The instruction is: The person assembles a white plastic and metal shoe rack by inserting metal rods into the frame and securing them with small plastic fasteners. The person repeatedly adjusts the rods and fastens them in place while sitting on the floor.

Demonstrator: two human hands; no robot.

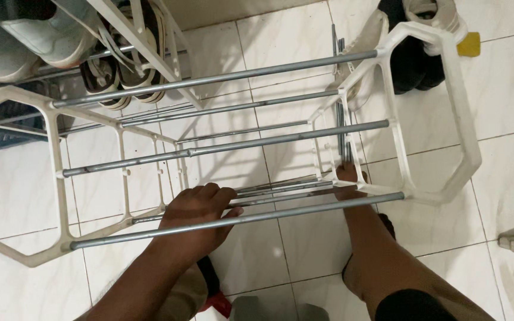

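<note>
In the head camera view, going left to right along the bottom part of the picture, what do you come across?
White side frame of the rack → left hand gripping a grey rod → right hand reaching to the lower rods → white side frame on the right.

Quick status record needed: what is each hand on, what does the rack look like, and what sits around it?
Left hand: gripping a grey metal rod low in the rack
Right hand: reaching down inside by the right side frame, on lower rods; grip unclear
Rack: empty, two white plastic side frames joined by grey rods
Floor: white tiles
Nearby: second rack with shoes top left; shoes top right
</note>
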